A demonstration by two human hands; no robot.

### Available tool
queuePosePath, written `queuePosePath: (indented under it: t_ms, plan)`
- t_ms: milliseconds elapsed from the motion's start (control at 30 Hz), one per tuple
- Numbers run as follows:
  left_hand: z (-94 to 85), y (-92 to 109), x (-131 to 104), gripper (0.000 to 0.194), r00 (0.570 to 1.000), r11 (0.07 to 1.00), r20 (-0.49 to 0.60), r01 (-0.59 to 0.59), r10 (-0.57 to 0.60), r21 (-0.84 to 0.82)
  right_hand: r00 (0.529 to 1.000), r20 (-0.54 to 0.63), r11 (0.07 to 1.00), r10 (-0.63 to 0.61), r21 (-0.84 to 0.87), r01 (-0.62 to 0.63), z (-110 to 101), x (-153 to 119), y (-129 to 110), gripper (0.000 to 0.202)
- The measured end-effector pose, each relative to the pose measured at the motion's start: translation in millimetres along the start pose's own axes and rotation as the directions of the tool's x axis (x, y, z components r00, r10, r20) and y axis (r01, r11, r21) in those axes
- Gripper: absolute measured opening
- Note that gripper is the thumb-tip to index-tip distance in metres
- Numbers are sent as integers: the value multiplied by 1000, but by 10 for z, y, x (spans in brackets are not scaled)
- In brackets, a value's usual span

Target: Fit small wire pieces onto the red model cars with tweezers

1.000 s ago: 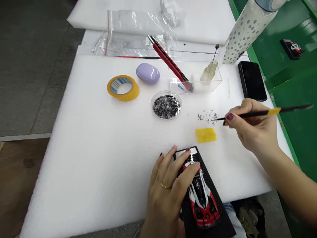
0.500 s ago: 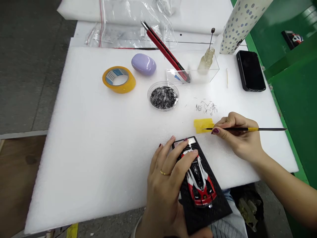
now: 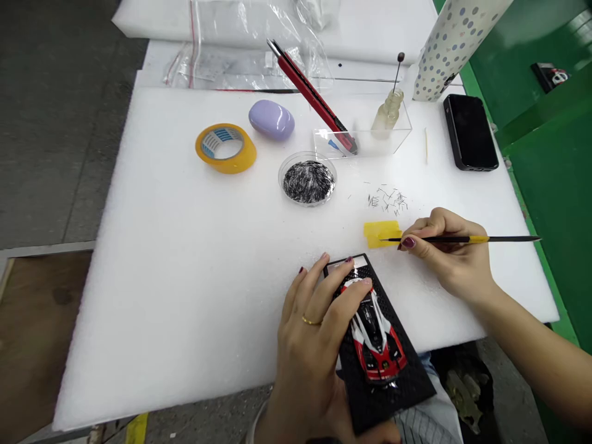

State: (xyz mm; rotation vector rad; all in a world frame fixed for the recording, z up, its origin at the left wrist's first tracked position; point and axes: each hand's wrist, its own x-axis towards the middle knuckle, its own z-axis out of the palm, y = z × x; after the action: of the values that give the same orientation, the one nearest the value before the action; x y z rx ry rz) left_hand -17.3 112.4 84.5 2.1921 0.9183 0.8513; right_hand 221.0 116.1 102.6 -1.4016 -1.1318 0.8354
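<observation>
My left hand (image 3: 314,333) grips a black display base (image 3: 386,404) from its left side, fingers lying over the front of a red, white and black model car (image 3: 377,336) on it. The base is tilted at the near edge of the white foam board. In my right hand (image 3: 456,262) is a thin dark paintbrush (image 3: 506,238), pinched near its tip and held level. The brush tip lies over a piece of yellow tape (image 3: 377,234) on the board. Just beyond the tape are scattered short black slivers (image 3: 387,199).
A round clear dish (image 3: 308,182) holds many black slivers. Behind it stands a clear tray (image 3: 365,145) with a red utility knife (image 3: 314,98) and a small glass bottle (image 3: 387,114). A yellow tape roll (image 3: 243,157), a purple case (image 3: 272,119), a toothpick (image 3: 426,146) and a black phone-like device (image 3: 470,132) lie around.
The whole view has shifted slightly, so everything sits a little to the right. Both hands keep their holds, and the brush tip remains over the yellow tape.
</observation>
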Motion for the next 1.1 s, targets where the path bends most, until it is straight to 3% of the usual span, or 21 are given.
queuePosePath:
  t_ms: [167,300,400,567,867,1100]
  plan:
    - [29,25,0,41,999,999,-2,39,-39,34,1000,-25,973,5,232,1,41,-206,-123,19]
    - [87,78,7,40,988,990,-61,141,-140,7,992,-129,909,-15,410,67,231,-398,-228,18]
    - [107,135,14,35,978,979,-47,200,-202,-44,984,-178,865,11,496,80,397,-473,-271,22]
    - [126,165,17,34,976,977,-76,199,-205,-74,983,-182,854,20,514,78,531,-521,-273,19]
    - [211,151,63,27,959,979,-196,204,-205,-27,988,-152,891,-30,445,95,525,-613,-197,14]
    - [208,162,85,27,958,979,-206,202,-200,-13,983,-173,902,-63,412,130,564,-624,-181,15]
